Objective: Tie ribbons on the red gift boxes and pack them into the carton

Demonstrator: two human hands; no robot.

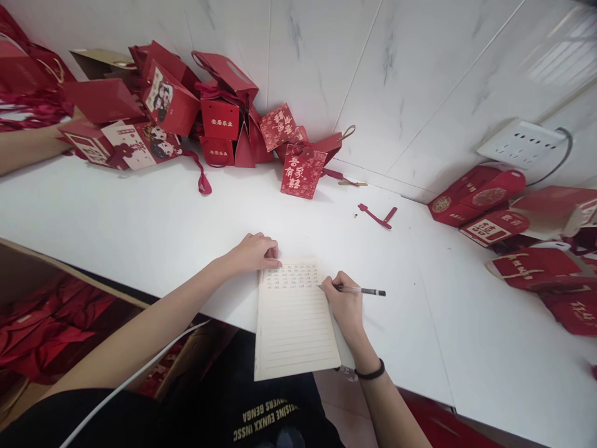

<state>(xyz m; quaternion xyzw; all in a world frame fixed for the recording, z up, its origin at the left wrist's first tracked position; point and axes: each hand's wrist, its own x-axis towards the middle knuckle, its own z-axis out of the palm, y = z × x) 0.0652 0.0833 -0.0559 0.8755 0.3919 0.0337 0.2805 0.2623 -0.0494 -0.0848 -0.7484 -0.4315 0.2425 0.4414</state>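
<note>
A lined notebook (298, 330) lies at the edge of the white table, its lower part jutting over the edge. Several rows of handwriting fill the top of its page; the lines below are blank. My left hand (256, 252) rests at the notebook's top left corner, fingers curled, the thumb tip pressing on the page. In my right hand (345, 305) a pen (368, 290) with a clear barrel and black end is pinched, its tip at the right end of the lowest written row. A black band circles my right wrist.
Red gift boxes (219, 121) with ribbons line the wall on the left; more red boxes (476, 193) stand at the right, below a power socket (522, 143). A red ribbon piece (377, 218) lies beyond the notebook. Another person's arm (32, 146) reaches in from the left.
</note>
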